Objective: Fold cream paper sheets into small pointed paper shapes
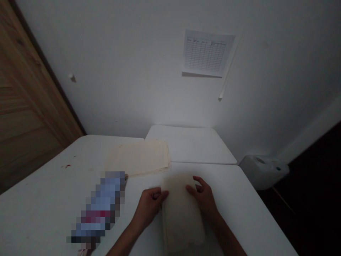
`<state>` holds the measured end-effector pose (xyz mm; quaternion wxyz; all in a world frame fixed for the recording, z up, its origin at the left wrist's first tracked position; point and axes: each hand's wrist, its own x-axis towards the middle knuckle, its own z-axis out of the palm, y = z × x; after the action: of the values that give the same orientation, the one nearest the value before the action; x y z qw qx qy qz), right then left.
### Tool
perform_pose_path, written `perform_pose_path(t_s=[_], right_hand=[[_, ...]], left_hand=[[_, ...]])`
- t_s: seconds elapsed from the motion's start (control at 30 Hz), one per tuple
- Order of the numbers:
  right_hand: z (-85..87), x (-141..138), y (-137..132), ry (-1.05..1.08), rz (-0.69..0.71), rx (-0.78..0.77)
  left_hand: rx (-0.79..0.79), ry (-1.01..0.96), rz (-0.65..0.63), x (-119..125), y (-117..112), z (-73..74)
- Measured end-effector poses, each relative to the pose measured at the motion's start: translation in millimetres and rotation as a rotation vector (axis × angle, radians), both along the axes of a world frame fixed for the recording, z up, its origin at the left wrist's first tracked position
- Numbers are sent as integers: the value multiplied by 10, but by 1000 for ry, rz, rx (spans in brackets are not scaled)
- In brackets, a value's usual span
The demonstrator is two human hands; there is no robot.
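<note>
Upright in front of me, or nearly so, is a cream-coloured piece of thin cloth or paper [182,217], long and rectangular; whether it has one layer or several I cannot tell. My left hand [151,202] pinches its left edge between thumb and curled fingers. On the opposite edge, my right hand [201,193] grips it with the thumb on the near face and fingers behind. Further back to the left lies a flat stack of similar cream sheets [138,158], its edges slightly uneven.
A pixelated blue and pink item [98,206] lies left of my hands on the white table [45,199]. Small red marks show at the table's left. Behind stands a wall with a printed sheet [205,53]. A whitish plastic container [262,172] is beyond the right edge.
</note>
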<state>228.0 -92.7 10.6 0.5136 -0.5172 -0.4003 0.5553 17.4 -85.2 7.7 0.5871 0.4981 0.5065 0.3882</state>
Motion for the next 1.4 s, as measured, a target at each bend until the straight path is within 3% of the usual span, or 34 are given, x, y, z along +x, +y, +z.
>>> perform_pose_path(t_s=[0.4,0.67,0.93,1.4], right_hand=[[36,8,-13,22,-14,-21],[20,-14,-36,26,-7,9],[83,-22,-59,-9,15,18],[113,-13,-58,12,35,13]], left_hand=[[32,116,-42,11,-28,86],[96,105,126,-29,2,103],[131,141,231,-10,-37,219],[103,127,187,-19,-28,184]])
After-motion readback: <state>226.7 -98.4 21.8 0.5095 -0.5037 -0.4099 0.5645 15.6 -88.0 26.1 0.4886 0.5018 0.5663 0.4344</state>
